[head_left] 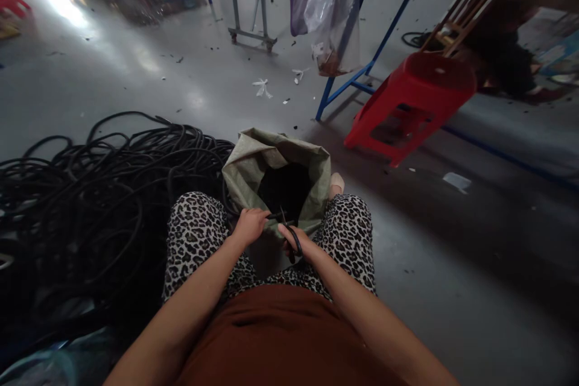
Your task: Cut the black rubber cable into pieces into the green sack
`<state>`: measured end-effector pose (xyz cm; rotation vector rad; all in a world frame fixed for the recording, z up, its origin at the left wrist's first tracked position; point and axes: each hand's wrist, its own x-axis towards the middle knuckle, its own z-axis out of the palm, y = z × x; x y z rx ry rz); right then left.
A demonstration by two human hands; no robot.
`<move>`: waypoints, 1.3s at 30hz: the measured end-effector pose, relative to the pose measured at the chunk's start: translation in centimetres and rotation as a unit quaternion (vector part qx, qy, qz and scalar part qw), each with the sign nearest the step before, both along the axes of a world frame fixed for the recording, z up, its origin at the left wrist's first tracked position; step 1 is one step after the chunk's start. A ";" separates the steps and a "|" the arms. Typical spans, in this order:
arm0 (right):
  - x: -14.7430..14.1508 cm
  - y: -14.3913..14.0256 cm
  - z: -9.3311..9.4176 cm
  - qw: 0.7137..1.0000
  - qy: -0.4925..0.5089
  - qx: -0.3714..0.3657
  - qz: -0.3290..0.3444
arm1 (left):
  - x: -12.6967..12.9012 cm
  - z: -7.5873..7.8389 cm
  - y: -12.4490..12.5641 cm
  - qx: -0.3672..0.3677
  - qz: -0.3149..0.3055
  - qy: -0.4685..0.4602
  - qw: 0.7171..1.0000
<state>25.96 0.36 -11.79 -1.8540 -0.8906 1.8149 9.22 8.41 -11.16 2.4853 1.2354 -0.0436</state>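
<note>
Between my knees stands an open woven sack point(246, 172) with dark contents that I cannot make out. Over its near rim, my right hand point(294, 240) is closed round black-handled scissors point(296, 244), whose blades point up and to the left. My left hand point(250, 224) is closed on a black rubber cord point(275, 215), and its short end sticks out toward the scissor blades. Whether the blades touch the cord is too small to tell. A large tangle of black cord point(136, 175) lies on the floor beside my left leg.
A red plastic stool point(407, 105) leans by a blue-legged table point(348, 87) at the right. Clear plastic bags point(337, 18) hang from that table. Further back are a wheeled metal frame point(248, 12) and scraps of white plastic point(262, 88) on the grey floor. A person sits behind the stool.
</note>
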 end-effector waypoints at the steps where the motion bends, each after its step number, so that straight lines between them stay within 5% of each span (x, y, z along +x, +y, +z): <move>1: 0.0 0.0 0.0 1.000 -0.001 0.000 -0.001 | 0.0 0.0 0.0 -0.001 -0.002 0.000 1.000; 27: 0.2 -0.2 -0.3 0.997 -0.066 0.039 -0.015 | -0.2 -0.5 0.3 -0.014 0.042 0.035 0.998; 39: 0.0 -0.7 0.1 1.000 0.015 0.019 0.011 | 0.0 -0.1 0.5 0.020 0.057 0.025 0.998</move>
